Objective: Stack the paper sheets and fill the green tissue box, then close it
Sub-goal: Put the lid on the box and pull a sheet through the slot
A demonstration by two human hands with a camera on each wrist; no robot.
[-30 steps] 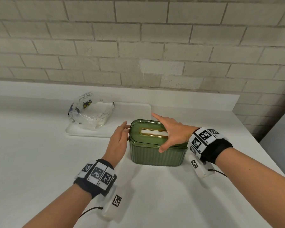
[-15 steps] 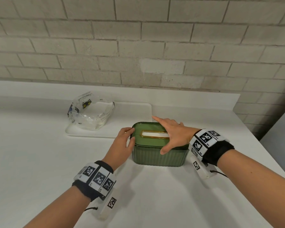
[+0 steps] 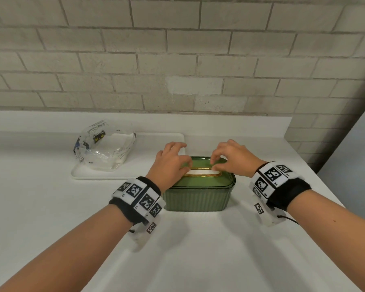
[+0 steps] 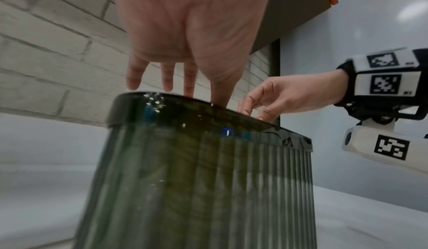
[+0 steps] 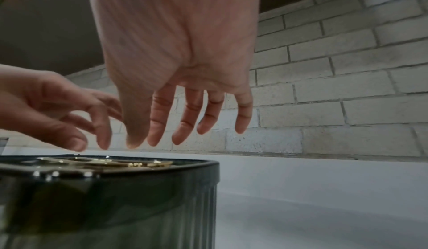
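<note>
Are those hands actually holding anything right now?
Nothing is held. The left hand and the right hand hover over the lid of the box, fingers loosely spread near its slot; whether they touch the tissue cannot be told.

White countertop (image 3: 40, 207) spans the head view, raised back ledge along its far edge. White rectangular tray (image 3: 156, 142) at 11 o'clock from frame centre, flat on the counter. Crumpled clear plastic wrapper (image 3: 102, 148) with printed cartoon graphics and lettering sits on the tray's left half. Pale grey brick wall (image 3: 177, 49) at 12 o'clock behind the ledge. Smooth grey panel (image 3: 354, 148) at 3 o'clock, beside the wall's corner.
</note>
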